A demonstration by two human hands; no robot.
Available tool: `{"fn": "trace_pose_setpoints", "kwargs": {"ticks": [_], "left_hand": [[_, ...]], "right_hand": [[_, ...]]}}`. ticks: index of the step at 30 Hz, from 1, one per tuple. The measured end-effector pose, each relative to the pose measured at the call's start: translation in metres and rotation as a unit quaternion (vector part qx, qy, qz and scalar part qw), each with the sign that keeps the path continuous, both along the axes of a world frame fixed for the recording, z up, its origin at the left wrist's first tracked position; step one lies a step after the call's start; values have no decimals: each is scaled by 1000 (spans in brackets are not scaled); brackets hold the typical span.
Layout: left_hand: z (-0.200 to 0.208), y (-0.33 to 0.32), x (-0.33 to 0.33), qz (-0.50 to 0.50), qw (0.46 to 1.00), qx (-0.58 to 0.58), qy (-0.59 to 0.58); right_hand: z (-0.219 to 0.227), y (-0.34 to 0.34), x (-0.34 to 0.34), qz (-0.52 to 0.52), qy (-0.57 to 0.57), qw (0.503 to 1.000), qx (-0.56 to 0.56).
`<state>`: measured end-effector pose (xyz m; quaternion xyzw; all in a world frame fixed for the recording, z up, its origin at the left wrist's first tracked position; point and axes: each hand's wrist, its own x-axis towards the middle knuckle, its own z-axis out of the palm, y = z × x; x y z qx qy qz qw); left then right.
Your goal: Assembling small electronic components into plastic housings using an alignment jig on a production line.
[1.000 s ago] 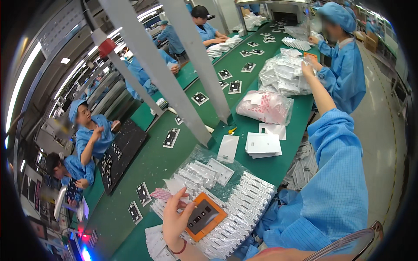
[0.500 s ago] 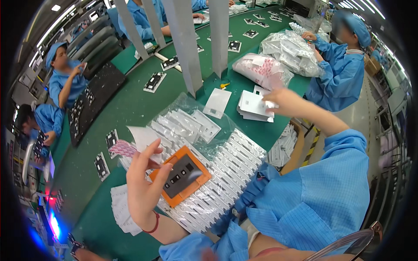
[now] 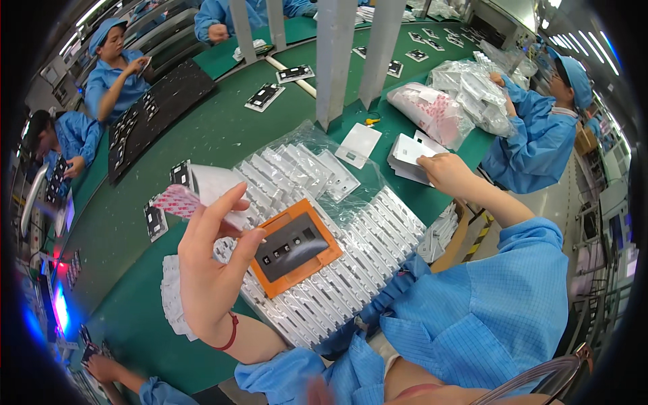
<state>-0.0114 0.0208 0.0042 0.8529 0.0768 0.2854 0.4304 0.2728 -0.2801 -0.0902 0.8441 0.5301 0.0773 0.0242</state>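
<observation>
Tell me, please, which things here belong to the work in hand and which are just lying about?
In hand:
- left hand holding a small pink-and-white packet
- orange tray
- right hand on the stack of white cards
- rows of white packets

Lying about:
- single white card
- black panels on the green belt
- bag of pink packets

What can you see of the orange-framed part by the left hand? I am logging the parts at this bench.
The orange-framed part is a flat rectangular orange frame around a dark grey panel with small pale marks. It looks like plastic, lies tilted on rows of white bagged pieces, and its left edge meets the thumb of the left hand. The hand's fingers pinch a white sheet.
</observation>
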Motion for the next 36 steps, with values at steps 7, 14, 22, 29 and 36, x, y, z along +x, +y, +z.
{"fn": "trace_pose_setpoints", "kwargs": {"ticks": [7,14,22,29,36], "left_hand": [[0,3,1,-2,1000,-21,-2],[8,-2,-8,-5,999,42,10],[-7,-12,23,-36,989,-139,-19],[-12,-6,22,-40,984,-171,-9],[-16,-7,35,-142,938,-316,-29]], "right_hand": [[-3,-3,-11,-8,-33,997,67],[32,16,-20,-24,36,995,91],[55,122,-98,209,179,871,408],[45,158,-121,299,380,786,385],[26,160,-115,281,697,595,286]]}}
